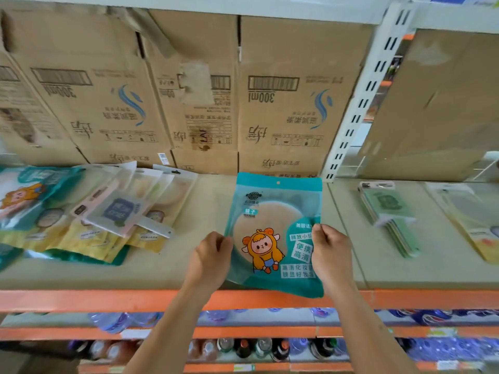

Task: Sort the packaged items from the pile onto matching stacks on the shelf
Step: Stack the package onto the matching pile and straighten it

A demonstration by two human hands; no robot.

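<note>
The left hand (210, 261) and right hand (330, 255) each pinched a side edge of a teal packet (272, 225) over the shelf (213, 203), front and middle. A pale round disc showed through its window, and it was labelled "MIRROR". The pile (89, 211) lay to the left and a green stack (388, 211) to the right. Upside-down cardboard boxes (291, 98) read "300ml".

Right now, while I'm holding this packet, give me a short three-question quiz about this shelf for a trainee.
1. True or false: only the left hand holds the teal packet.
2. Where on the shelf is the mixed pile? A left, B right.
3. Fill in: behind the packets stand cardboard ____.
Key: 1 false, the right hand pinches it too. 2 A. 3 boxes.
</note>
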